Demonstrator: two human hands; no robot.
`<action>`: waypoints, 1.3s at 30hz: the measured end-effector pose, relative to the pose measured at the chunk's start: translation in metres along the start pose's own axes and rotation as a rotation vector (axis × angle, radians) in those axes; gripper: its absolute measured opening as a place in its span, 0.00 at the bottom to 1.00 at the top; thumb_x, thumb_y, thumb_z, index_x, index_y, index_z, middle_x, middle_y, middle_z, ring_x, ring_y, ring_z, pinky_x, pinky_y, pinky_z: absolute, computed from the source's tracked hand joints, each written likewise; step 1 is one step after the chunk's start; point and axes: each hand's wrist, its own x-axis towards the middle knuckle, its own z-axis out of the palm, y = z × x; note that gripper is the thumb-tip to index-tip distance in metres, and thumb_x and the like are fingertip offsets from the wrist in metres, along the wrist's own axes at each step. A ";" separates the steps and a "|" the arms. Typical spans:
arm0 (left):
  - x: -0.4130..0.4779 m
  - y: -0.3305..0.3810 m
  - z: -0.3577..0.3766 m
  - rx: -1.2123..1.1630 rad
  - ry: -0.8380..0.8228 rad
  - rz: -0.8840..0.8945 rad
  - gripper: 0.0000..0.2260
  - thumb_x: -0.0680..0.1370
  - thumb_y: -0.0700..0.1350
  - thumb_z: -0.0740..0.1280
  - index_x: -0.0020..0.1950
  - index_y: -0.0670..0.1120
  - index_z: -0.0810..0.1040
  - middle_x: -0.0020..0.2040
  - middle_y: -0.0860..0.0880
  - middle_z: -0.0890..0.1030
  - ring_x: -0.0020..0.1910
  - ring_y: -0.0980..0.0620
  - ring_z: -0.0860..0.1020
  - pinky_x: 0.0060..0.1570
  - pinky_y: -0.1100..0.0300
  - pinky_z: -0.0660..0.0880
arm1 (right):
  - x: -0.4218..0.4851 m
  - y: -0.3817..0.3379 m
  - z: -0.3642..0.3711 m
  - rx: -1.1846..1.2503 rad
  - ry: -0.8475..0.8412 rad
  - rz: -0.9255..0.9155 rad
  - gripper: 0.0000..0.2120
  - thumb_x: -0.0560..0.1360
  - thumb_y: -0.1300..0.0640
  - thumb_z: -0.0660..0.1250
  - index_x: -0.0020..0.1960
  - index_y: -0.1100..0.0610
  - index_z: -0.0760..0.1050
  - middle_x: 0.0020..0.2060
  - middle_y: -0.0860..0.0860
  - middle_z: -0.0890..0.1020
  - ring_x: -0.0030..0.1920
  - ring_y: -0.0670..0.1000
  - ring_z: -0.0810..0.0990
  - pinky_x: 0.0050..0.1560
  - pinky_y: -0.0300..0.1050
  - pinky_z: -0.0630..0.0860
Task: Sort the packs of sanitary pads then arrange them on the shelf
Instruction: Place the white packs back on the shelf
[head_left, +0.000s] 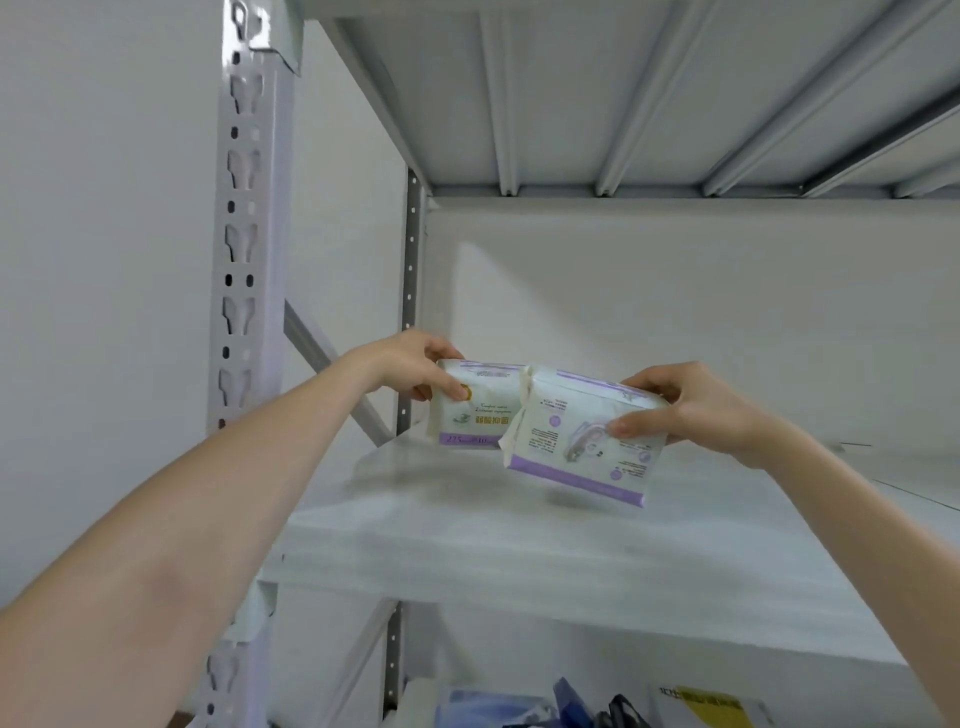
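Two white packs of sanitary pads with purple bands are held over the white shelf board. My left hand grips the left pack by its upper left corner, front side facing me. My right hand grips the right pack at its right end, thumb on the face, the pack tilted with its back print showing. The two packs touch or overlap in the middle. Whether the left pack's bottom rests on the board, I cannot tell. The right pack hangs a little above the board.
The metal rack has a perforated front upright at the left and a rear upright. Another shelf spans overhead. Below the board lie blue items and a yellow-labelled item. Bare wall stands to the left.
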 end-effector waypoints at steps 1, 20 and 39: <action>0.011 -0.005 -0.002 0.005 -0.002 -0.012 0.21 0.66 0.48 0.80 0.56 0.52 0.80 0.51 0.50 0.84 0.53 0.46 0.82 0.53 0.49 0.80 | 0.013 0.002 0.000 -0.016 -0.015 0.004 0.21 0.60 0.53 0.81 0.51 0.55 0.81 0.41 0.51 0.86 0.42 0.51 0.86 0.46 0.52 0.83; 0.131 -0.106 -0.002 -0.076 -0.146 -0.186 0.23 0.66 0.46 0.80 0.60 0.51 0.80 0.51 0.50 0.85 0.53 0.48 0.83 0.57 0.53 0.79 | 0.158 0.039 0.036 -0.209 -0.225 0.156 0.21 0.63 0.54 0.80 0.52 0.57 0.78 0.46 0.53 0.85 0.46 0.51 0.85 0.52 0.54 0.81; 0.089 -0.103 0.004 -0.476 -0.338 -0.299 0.35 0.67 0.35 0.75 0.72 0.44 0.67 0.64 0.50 0.78 0.71 0.49 0.68 0.74 0.47 0.58 | 0.174 0.048 0.069 -0.084 -0.277 0.237 0.46 0.65 0.54 0.79 0.75 0.62 0.59 0.62 0.51 0.74 0.55 0.51 0.81 0.57 0.50 0.79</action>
